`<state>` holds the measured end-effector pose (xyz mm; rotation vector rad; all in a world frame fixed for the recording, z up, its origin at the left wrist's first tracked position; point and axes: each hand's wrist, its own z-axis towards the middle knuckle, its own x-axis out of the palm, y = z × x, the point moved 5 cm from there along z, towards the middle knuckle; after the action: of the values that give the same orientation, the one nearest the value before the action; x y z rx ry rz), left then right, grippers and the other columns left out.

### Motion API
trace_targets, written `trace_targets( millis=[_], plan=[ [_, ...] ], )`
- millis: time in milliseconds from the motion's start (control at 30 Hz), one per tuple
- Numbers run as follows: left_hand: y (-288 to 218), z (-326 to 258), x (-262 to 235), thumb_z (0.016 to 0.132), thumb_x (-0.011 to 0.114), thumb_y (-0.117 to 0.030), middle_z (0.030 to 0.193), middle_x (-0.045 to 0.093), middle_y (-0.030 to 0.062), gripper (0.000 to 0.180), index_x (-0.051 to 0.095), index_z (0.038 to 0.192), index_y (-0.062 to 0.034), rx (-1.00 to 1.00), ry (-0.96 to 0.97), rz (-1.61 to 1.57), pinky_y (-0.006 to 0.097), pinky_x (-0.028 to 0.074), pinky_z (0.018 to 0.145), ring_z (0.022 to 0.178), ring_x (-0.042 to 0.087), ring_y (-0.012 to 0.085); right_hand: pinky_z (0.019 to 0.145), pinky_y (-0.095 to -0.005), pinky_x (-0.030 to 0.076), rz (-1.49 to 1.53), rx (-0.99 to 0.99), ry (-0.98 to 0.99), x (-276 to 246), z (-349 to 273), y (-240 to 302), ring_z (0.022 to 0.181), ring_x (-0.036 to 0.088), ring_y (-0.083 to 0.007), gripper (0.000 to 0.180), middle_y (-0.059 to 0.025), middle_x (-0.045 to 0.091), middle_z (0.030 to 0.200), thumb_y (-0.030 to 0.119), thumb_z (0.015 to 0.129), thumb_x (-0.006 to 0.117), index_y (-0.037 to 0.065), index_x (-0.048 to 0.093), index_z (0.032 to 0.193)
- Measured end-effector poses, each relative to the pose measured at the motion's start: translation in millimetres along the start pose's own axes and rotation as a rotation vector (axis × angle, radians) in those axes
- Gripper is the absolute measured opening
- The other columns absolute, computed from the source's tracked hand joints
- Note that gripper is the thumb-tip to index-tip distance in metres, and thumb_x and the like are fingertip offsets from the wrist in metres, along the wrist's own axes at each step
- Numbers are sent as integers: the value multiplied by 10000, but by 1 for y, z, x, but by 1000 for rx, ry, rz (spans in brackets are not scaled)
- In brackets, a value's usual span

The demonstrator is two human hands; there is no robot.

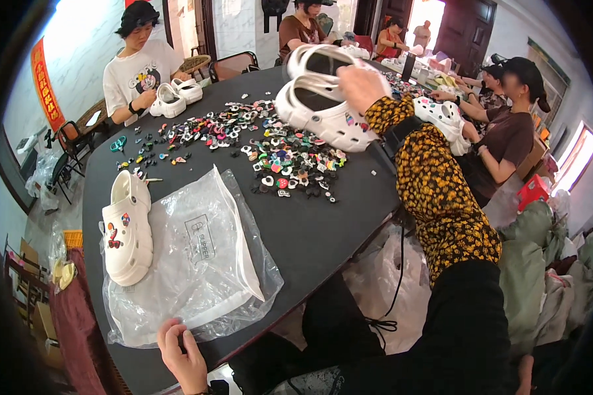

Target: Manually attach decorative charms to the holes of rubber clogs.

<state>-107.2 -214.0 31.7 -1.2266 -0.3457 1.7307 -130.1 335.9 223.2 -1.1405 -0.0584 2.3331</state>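
Note:
My right hand (362, 87) is raised over the far right of the table, gripping a pair of white clogs (319, 117) by their upper openings. Small colourful charms sit on the nearer clog. At the near edge of the table, my left hand (181, 353) touches the lower edge of a clear plastic bag (207, 270) with its fingers loosely bent and apart. A single white clog (126, 253) with several charms lies on the left part of that bag, toe toward me. Beyond the bag spreads a heap of small shoe charms (296, 164).
The dark table (323, 237) curves away to the far end. Across it, a person in a white shirt (141, 79) holds white clogs (170, 99). At right, a person in brown (507, 125) handles another white clog (441, 117). Green sacks (530, 250) stand on the floor at right.

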Motion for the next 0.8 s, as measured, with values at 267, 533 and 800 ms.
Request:
trace_targets(
  millis=[267, 533, 800],
  plan=[
    [-15, 5, 3, 882, 575, -48, 1010, 624, 190, 116, 607, 942, 45, 93, 8, 94, 370, 472, 839, 889, 603, 323, 749, -474, 513, 87, 138, 190, 29, -59, -31, 847, 641, -362, 159, -181, 636, 897, 166, 831, 594, 42, 666, 900],
    [-19, -2, -5, 911, 589, -94, 1026, 651, 216, 170, 637, 996, 45, 157, 19, 194, 398, 486, 859, 935, 620, 364, 764, -412, 499, 462, 214, -123, 39, -181, -37, 885, 627, -322, 114, -126, 647, 916, 134, 869, 578, 55, 650, 909],
    [-46, -6, -1, 917, 581, -73, 1091, 636, 203, 167, 649, 1008, 50, 268, -2, 426, 396, 509, 798, 926, 623, 358, 788, -385, 507, 464, 435, -116, 18, -319, -77, 885, 629, -330, 99, -142, 645, 932, 85, 850, 595, 41, 640, 927]
  ],
)
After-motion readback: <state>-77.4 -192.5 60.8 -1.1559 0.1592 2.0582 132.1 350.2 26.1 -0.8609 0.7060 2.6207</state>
